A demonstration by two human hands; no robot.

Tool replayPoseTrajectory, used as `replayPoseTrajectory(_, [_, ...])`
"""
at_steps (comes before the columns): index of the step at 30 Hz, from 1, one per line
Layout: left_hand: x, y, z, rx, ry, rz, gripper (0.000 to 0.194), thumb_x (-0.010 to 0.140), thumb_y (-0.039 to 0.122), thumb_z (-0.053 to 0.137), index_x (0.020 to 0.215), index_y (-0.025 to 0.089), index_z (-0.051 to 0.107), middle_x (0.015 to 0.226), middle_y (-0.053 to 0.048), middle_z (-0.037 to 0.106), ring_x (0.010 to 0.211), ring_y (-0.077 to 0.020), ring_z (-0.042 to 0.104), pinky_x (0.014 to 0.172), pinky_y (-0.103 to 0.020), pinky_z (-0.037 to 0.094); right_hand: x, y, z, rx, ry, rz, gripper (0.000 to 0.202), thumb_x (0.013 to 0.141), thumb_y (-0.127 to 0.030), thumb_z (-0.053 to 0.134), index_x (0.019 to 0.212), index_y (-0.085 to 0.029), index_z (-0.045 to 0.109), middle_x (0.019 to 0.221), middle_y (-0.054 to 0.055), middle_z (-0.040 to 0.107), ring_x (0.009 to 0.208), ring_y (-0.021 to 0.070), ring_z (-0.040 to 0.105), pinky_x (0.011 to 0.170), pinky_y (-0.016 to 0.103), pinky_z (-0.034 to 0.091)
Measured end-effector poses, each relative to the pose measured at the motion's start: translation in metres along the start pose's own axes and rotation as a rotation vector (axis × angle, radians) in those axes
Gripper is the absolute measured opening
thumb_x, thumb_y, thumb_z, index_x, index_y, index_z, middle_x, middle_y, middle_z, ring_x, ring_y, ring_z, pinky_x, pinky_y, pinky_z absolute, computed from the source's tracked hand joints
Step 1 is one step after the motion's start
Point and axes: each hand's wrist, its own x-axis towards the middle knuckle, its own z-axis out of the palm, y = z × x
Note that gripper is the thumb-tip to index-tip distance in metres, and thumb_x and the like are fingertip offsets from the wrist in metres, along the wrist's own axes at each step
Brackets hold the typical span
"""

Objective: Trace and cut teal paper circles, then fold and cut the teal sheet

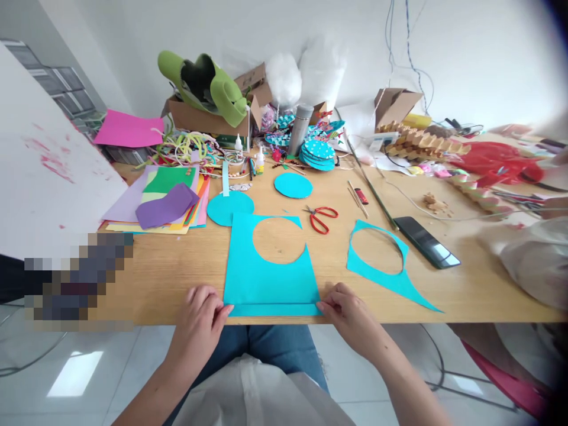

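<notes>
A turquoise paper sheet (266, 284) with a round hole cut through its upper part lies at the table's front edge. Along its near side runs a narrow folded strip. My left hand (202, 310) pinches the strip's left end between thumb and fingers, and my right hand (344, 307) pinches its right end. Just beyond the sheet lie red-handled scissors (323, 219), blades apart. One turquoise paper disc (231, 208) is partly under a pale strip; another disc (293, 186) lies behind the sheet. To the right is a turquoise offcut (377, 272) with a round hole.
Coloured paper sheets (166, 207) are stacked at the left. A black phone (426, 242) and a long thin stick (368, 171) lie at the right. Glue bottles (260, 161), a grey flask (300, 130) and cardboard boxes (208, 118) stand at the back. Another person's sleeve (532, 254) is at the right edge.
</notes>
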Motion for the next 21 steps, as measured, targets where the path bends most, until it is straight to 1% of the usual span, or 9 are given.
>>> replayPoseTrajectory(4, [0.0, -0.001, 0.0, 0.009, -0.008, 0.001, 0.027, 0.092, 0.031, 0.051, 0.067, 0.02, 0.047, 0.084, -0.004, 0.053, 0.083, -0.0217, 0.047, 0.072, -0.036, 0.041, -0.005, -0.001, 0.013, -0.035, 0.146, -0.032, 0.037, 0.092, -0.039, 0.045, 0.06, -0.022, 0.047, 0.075, 0.007, 0.052, 0.076, 0.0235, 0.05, 0.069, 0.038, 0.042])
replayPoseTrajectory(7, [0.001, -0.001, 0.0, 0.017, -0.015, -0.005, 0.027, 0.092, 0.032, 0.051, 0.068, 0.021, 0.047, 0.084, -0.005, 0.053, 0.082, -0.0217, 0.047, 0.072, -0.037, 0.041, -0.008, -0.001, 0.02, -0.088, 0.212, -0.068, 0.038, 0.094, -0.039, 0.043, 0.061, -0.022, 0.048, 0.079, 0.009, 0.053, 0.08, 0.0247, 0.048, 0.073, 0.04, 0.042])
replayPoseTrajectory(13, [0.0, 0.0, -0.002, 0.021, -0.02, -0.007, 0.027, 0.091, 0.032, 0.053, 0.067, 0.021, 0.047, 0.083, -0.005, 0.052, 0.082, -0.0226, 0.047, 0.072, -0.037, 0.04, -0.011, 0.0, 0.021, -0.159, 0.27, -0.12, 0.035, 0.094, -0.036, 0.048, 0.061, -0.022, 0.048, 0.079, 0.008, 0.052, 0.079, 0.0245, 0.045, 0.073, 0.042, 0.041])
replayPoseTrajectory(17, [0.0, 0.001, -0.002, 0.016, -0.019, -0.01, 0.026, 0.091, 0.031, 0.053, 0.068, 0.021, 0.048, 0.083, -0.005, 0.052, 0.083, -0.0226, 0.047, 0.072, -0.037, 0.04, -0.012, 0.001, 0.022, -0.115, 0.268, -0.158, 0.03, 0.093, -0.031, 0.049, 0.065, -0.021, 0.049, 0.083, 0.008, 0.053, 0.08, 0.0233, 0.046, 0.074, 0.041, 0.042])
replayPoseTrajectory(21, [-0.001, 0.001, -0.002, 0.011, -0.026, -0.022, 0.026, 0.091, 0.031, 0.052, 0.068, 0.021, 0.048, 0.083, -0.005, 0.053, 0.082, -0.0223, 0.047, 0.072, -0.037, 0.04, -0.016, 0.0, 0.023, -0.059, 0.286, -0.189, 0.026, 0.095, -0.03, 0.048, 0.071, -0.021, 0.05, 0.091, 0.008, 0.056, 0.085, 0.0232, 0.047, 0.075, 0.04, 0.04])
